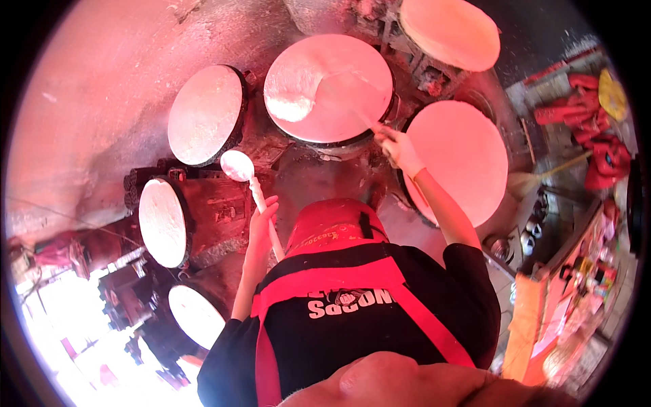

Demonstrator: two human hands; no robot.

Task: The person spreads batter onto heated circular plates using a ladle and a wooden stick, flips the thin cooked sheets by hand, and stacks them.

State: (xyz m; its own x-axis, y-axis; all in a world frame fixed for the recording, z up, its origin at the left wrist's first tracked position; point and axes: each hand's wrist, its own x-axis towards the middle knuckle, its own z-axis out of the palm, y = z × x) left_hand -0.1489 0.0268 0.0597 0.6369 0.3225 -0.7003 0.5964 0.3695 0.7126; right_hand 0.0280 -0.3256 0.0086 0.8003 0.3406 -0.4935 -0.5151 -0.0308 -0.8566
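Observation:
My left hand grips the handle of a large white ladle, held upright beside a red bucket. My right hand is closed round a thin wooden-looking tool, its far end blurred over the middle round griddle. On that griddle pale batter lies spread unevenly, thicker and white at the left. Beside my right forearm is a second griddle covered in a smooth pale layer. A third griddle at the left also carries a pale round layer.
More coated griddles run down the left, and another stands at top right. To the right are a broom, red cloths or bags and a cluttered counter. A stained wall rises at the upper left.

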